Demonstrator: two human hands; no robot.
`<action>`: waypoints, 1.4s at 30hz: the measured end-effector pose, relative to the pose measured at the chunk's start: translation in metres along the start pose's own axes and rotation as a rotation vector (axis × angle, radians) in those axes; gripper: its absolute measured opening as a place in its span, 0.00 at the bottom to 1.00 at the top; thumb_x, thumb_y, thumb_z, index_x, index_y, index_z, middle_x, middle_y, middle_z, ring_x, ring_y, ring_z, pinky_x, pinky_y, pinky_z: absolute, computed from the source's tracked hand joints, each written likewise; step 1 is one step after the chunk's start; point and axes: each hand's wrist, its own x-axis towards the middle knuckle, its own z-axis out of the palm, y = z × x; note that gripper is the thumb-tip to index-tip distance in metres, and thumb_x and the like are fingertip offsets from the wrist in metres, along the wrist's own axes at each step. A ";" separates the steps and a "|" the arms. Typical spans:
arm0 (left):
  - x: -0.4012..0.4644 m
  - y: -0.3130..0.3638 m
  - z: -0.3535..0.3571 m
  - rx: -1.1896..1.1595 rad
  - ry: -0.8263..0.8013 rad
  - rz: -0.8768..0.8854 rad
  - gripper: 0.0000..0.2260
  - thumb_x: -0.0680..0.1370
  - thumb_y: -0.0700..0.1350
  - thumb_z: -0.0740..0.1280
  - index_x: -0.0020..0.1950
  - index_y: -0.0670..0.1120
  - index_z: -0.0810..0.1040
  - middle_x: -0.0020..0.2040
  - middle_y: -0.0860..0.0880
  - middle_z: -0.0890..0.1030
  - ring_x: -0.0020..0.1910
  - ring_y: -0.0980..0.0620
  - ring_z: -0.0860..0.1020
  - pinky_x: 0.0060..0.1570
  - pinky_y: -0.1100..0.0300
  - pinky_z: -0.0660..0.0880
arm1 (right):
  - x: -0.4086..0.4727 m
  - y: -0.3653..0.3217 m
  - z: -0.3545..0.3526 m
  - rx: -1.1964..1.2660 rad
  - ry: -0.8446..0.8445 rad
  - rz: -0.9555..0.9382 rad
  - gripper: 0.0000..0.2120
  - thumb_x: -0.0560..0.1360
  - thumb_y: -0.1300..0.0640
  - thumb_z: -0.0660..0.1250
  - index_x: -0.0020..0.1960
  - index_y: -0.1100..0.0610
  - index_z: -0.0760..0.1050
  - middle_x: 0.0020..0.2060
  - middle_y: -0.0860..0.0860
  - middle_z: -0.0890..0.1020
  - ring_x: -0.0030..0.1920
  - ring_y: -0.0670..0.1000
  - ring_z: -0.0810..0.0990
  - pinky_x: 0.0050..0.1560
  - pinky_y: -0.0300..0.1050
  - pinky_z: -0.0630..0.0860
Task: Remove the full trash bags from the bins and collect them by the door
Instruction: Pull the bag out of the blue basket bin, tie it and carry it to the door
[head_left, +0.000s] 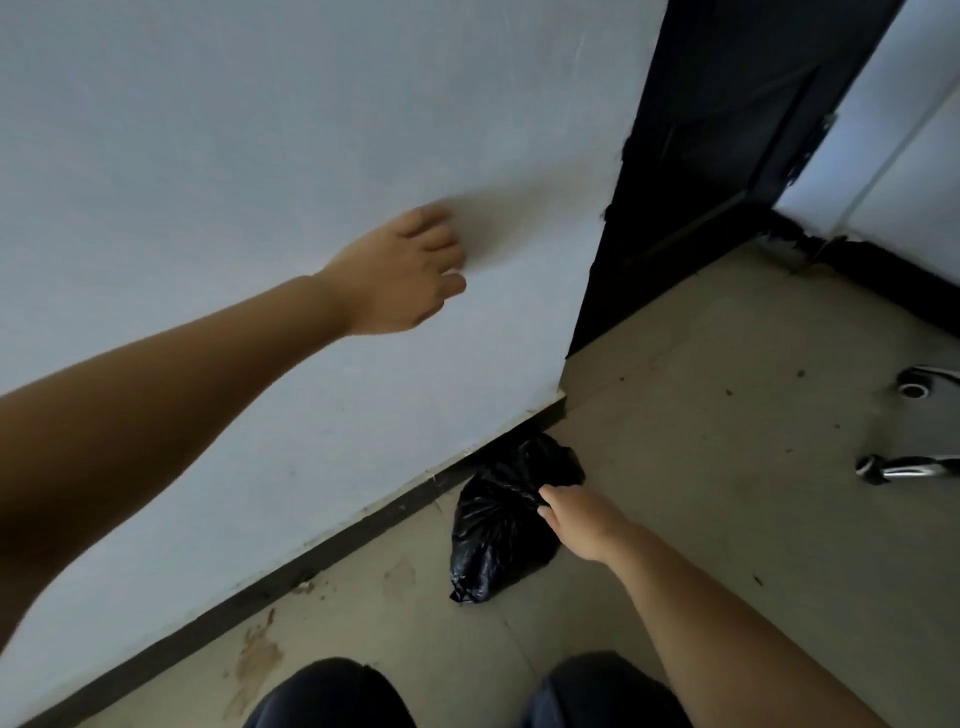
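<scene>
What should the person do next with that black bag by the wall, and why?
Probably let go and straighten up. The black trash bag already rests on the floor against the wall's base, near the dark door. The right hand pinches its top; the left hand hangs near the wall.

The right hand hides its own fingertips against the black trash bag, the left hand's fingertips are turned out of sight toward the wall, and the chrome chair base is cut off at the right edge.
</scene>
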 end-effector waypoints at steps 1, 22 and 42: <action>0.000 -0.001 -0.004 -0.049 0.000 0.001 0.11 0.74 0.42 0.55 0.40 0.45 0.77 0.44 0.45 0.80 0.49 0.42 0.78 0.69 0.48 0.60 | -0.010 -0.003 -0.018 0.037 -0.065 0.023 0.18 0.82 0.50 0.50 0.67 0.57 0.64 0.57 0.54 0.74 0.62 0.59 0.72 0.53 0.50 0.71; -0.034 -0.137 -0.317 -0.866 -0.634 -0.778 0.18 0.81 0.49 0.53 0.70 0.47 0.63 0.64 0.45 0.74 0.60 0.44 0.75 0.56 0.50 0.72 | -0.244 -0.185 -0.427 -0.138 0.145 -0.001 0.23 0.80 0.53 0.52 0.73 0.53 0.54 0.65 0.56 0.69 0.63 0.58 0.70 0.62 0.56 0.68; -0.257 -0.028 -0.405 -0.881 -0.783 -1.550 0.16 0.81 0.47 0.54 0.67 0.45 0.67 0.62 0.44 0.74 0.59 0.45 0.73 0.51 0.52 0.72 | -0.261 -0.376 -0.375 -0.519 -0.089 -0.526 0.23 0.79 0.47 0.52 0.72 0.53 0.58 0.68 0.55 0.68 0.66 0.58 0.68 0.63 0.56 0.66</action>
